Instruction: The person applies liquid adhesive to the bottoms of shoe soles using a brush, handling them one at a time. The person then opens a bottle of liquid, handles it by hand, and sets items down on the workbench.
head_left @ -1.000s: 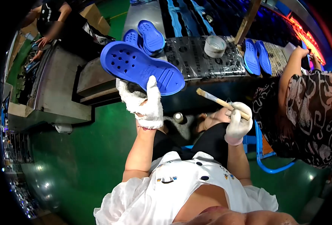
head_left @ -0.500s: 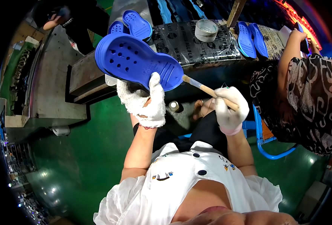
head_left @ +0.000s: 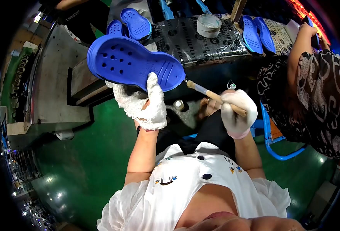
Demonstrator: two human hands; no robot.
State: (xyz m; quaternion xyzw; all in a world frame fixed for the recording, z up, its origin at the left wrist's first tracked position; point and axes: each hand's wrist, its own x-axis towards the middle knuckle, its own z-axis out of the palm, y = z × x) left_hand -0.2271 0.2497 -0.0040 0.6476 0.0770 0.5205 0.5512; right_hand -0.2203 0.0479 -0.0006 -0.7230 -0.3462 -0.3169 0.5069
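Note:
My left hand (head_left: 145, 104), in a worn white knit glove, grips a blue shoe sole (head_left: 139, 67) with holes at its wide end and ridges at the other. The thumb lies on the sole's upper face. My right hand (head_left: 238, 111), in a thin white glove, is closed around the wooden handle of a paintbrush (head_left: 210, 94). The bristles are just off the narrow end of the sole. On the bench behind stands a round white tub (head_left: 209, 26).
More blue soles (head_left: 136, 24) rest on the bench at the back left, and another pair (head_left: 257, 34) lies at the right. A person in a patterned top (head_left: 312, 92) works to the right, near a blue stool frame (head_left: 270, 142). Part of another person (head_left: 75, 19) shows at the upper left.
My left hand and the sole have shifted slightly left. The brush tip, earlier against the sole's narrow end, is now a little apart from it. The left person's hand has moved up.

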